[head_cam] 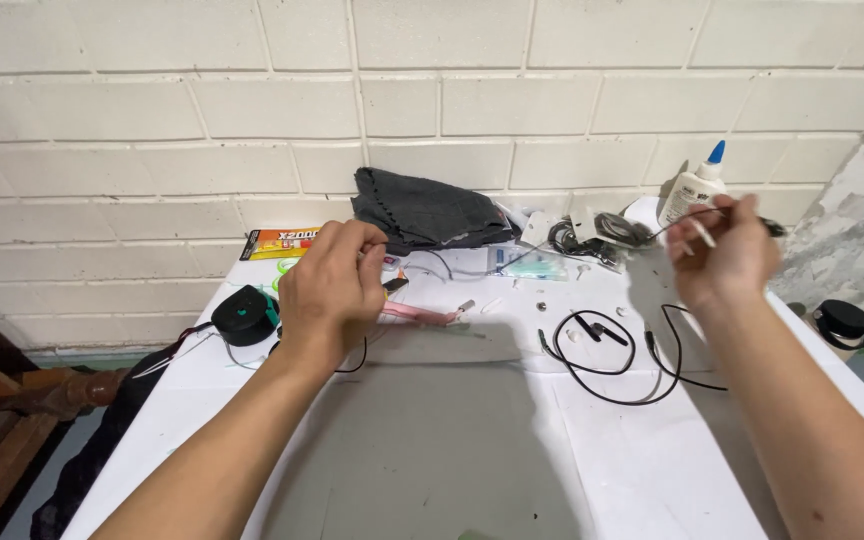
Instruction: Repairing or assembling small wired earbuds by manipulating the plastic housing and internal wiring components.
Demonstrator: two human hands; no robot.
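Note:
My left hand (330, 290) is raised over the white table (432, 460), fingers pinched on a thin wire that runs to the right. My right hand (724, 252) is held up at the right, fingers closed on the other end of the thin black wire (674, 222) and on a small white piece. Below it a black cable (607, 365) lies looped on the table. A pink-handled tool (417, 317) rests just right of my left hand. A round black tape-like case (245, 315) sits to its left.
A folded dark grey cloth (422, 210) lies at the back against the brick wall. A white glue bottle with a blue tip (694, 187) stands at the back right, a tangle of black cables (592, 237) beside it. An orange packet (280, 242) lies at the back left.

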